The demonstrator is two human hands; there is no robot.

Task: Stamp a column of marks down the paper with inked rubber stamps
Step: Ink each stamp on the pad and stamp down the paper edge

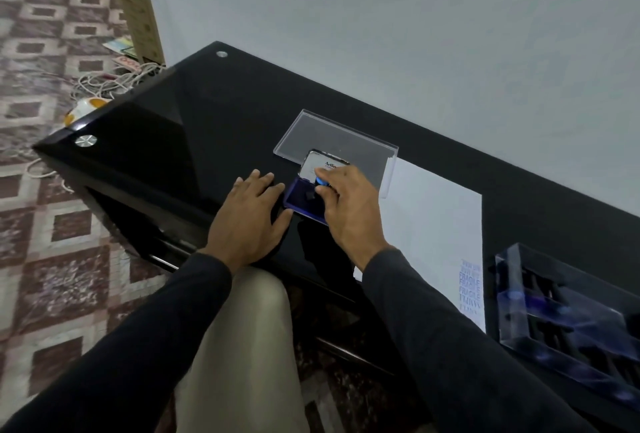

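A blue ink pad [300, 200] lies open on the black glass table [180, 141], its silver lid [317, 164] raised behind it. My right hand [349, 205] grips a rubber stamp with a blue knob [322, 181] and holds its black base down on the pad. My left hand [251, 212] lies flat on the table, fingertips touching the pad's left edge. A white sheet of paper [436, 224] lies to the right, with a column of faint blue stamped marks [469, 285] near its lower right corner.
A clear plastic lid [332, 141] lies behind the ink pad. A clear case with several stamps [568, 321] stands at the right of the paper. The table's left edge drops to a patterned floor with tangled cables [114, 81]. A pale wall rises behind.
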